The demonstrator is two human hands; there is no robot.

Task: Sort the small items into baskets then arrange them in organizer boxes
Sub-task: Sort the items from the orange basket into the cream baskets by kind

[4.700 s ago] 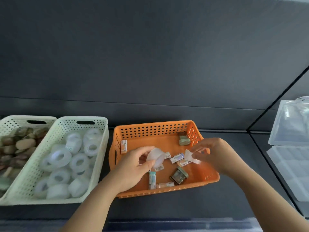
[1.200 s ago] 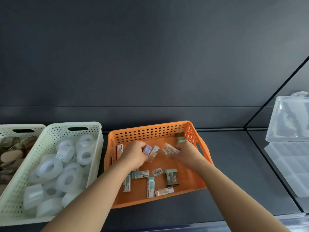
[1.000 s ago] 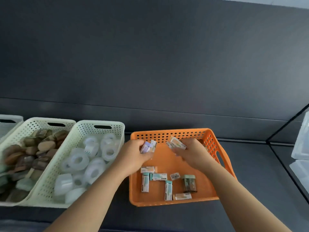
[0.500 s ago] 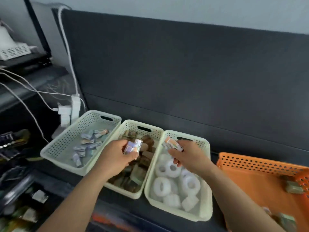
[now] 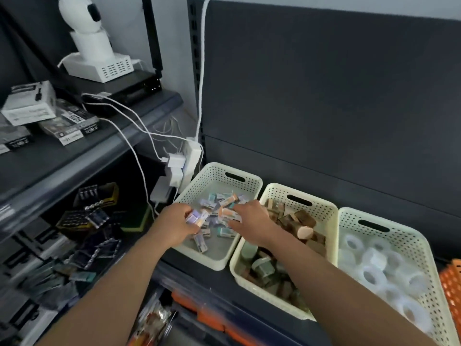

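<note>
Three cream perforated baskets stand in a row on the dark shelf. Over the leftmost basket [image 5: 252, 179], which holds several small wrapped erasers [image 5: 225, 232], my left hand [image 5: 174, 224] grips a couple of erasers [image 5: 198, 217]. My right hand [image 5: 252, 219] holds more erasers [image 5: 228, 213] just above the pile. The middle basket [image 5: 321, 208] contains brown and green sharpener-like pieces. The right basket [image 5: 409, 236] is filled with clear tape rolls [image 5: 374, 273]. A corner of the orange basket [image 5: 451, 283] shows at the right edge.
A white power strip with plugs and cables [image 5: 182, 163] hangs left of the baskets. A side shelf at the left carries a white camera [image 5: 87, 33] and boxes; lower shelves hold packaged goods. A dark back panel [image 5: 324, 96] rises behind the baskets.
The view swung left from the orange basket. Both hands, carrying erasers, moved from over the middle and tape baskets to the leftmost basket and lowered onto its pile.
</note>
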